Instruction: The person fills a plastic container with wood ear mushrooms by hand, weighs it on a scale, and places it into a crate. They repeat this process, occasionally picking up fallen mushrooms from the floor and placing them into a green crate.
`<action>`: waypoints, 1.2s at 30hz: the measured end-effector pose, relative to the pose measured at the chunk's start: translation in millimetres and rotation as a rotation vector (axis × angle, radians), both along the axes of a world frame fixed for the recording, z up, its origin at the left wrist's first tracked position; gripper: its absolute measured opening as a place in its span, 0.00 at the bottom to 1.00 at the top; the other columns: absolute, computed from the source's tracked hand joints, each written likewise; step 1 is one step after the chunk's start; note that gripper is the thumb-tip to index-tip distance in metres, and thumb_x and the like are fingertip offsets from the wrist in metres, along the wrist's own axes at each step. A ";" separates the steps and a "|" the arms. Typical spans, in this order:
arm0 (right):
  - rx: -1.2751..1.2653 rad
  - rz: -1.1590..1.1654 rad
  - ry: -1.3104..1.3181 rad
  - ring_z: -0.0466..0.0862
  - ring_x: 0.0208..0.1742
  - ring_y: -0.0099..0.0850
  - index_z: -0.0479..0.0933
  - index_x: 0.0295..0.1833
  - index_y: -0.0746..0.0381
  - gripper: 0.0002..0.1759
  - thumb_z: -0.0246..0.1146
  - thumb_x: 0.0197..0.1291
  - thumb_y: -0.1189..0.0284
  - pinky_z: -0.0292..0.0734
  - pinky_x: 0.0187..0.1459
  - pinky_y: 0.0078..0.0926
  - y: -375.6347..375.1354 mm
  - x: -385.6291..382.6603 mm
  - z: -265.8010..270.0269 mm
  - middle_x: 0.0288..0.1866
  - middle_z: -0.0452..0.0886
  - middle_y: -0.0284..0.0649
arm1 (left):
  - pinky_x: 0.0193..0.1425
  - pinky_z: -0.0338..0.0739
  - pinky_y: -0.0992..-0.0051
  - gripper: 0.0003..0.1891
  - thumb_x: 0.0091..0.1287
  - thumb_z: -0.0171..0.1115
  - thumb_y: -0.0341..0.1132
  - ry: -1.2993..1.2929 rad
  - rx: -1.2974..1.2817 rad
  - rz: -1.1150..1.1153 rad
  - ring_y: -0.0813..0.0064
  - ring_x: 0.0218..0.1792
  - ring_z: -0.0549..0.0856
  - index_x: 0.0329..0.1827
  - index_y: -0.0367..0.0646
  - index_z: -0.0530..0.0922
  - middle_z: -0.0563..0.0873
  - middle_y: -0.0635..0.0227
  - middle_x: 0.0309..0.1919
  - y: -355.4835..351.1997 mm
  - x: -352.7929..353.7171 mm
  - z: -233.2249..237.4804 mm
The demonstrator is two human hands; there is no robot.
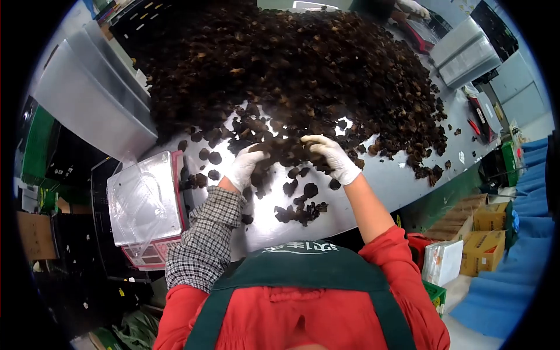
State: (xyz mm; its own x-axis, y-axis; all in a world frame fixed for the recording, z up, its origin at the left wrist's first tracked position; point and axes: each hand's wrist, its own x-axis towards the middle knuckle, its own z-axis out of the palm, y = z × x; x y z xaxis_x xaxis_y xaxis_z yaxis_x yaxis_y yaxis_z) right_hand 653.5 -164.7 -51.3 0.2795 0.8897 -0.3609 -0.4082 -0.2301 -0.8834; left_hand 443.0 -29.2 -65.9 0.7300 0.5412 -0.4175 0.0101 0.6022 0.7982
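Both my hands wear white gloves and face each other over the metal table (262, 224). My left hand (248, 166) curls round the left side of a clump of dark brown, dried, fungus-like pieces (286, 150). On the clump's right side is my right hand (332, 158), its fingers bent over the pieces. The clump is blurred between them. Beyond the hands spreads a large heap of the same dark pieces (280, 64). Loose pieces (300, 213) lie on the metal nearer to me.
A scale (146, 198) with a clear plastic bag stands at the left, below stacked translucent bins (93, 93). Another person's gloved hand (413, 8) is at the top right. More bins (466, 52) and a red-edged scale (484, 116) are at the right, cardboard boxes (483, 252) below.
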 end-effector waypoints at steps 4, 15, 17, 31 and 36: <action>0.227 0.079 0.684 0.78 0.32 0.30 0.74 0.60 0.58 0.20 0.57 0.61 0.69 0.69 0.20 0.21 -4.5 -12.8 13.4 0.45 0.81 0.40 | 0.32 0.81 0.69 0.20 0.63 0.58 0.33 -0.273 -0.396 0.154 0.57 0.38 0.84 0.56 0.33 0.71 0.82 0.52 0.42 -9.5 -32.9 -6.7; 0.372 0.197 1.089 0.74 0.32 0.36 0.71 0.63 0.62 0.28 0.55 0.59 0.61 0.66 0.21 0.25 27.4 -110.5 43.1 0.52 0.77 0.50 | 0.34 0.79 0.68 0.20 0.64 0.56 0.38 -0.747 -0.599 0.232 0.59 0.44 0.79 0.57 0.38 0.72 0.80 0.57 0.49 -42.3 -117.3 73.0; 0.337 0.217 1.107 0.75 0.32 0.37 0.71 0.63 0.62 0.28 0.51 0.61 0.58 0.66 0.21 0.26 35.3 -133.3 56.8 0.50 0.79 0.49 | 0.37 0.79 0.67 0.19 0.66 0.54 0.36 -0.833 -0.563 0.255 0.58 0.46 0.78 0.59 0.42 0.72 0.79 0.59 0.52 -38.6 -141.7 75.0; 0.203 0.450 1.056 0.77 0.33 0.36 0.74 0.58 0.62 0.25 0.52 0.63 0.57 0.69 0.22 0.26 131.4 -306.9 78.8 0.45 0.79 0.46 | 0.40 0.81 0.65 0.20 0.65 0.56 0.38 -1.081 -0.372 0.435 0.58 0.47 0.77 0.58 0.38 0.71 0.77 0.55 0.50 11.0 -297.6 112.4; 0.184 0.369 0.791 0.78 0.34 0.31 0.77 0.56 0.59 0.24 0.49 0.66 0.55 0.70 0.23 0.24 156.4 -361.5 75.2 0.45 0.81 0.39 | 0.38 0.82 0.65 0.20 0.64 0.59 0.37 -0.910 -0.255 0.644 0.57 0.41 0.81 0.56 0.35 0.71 0.80 0.53 0.43 21.5 -337.5 106.9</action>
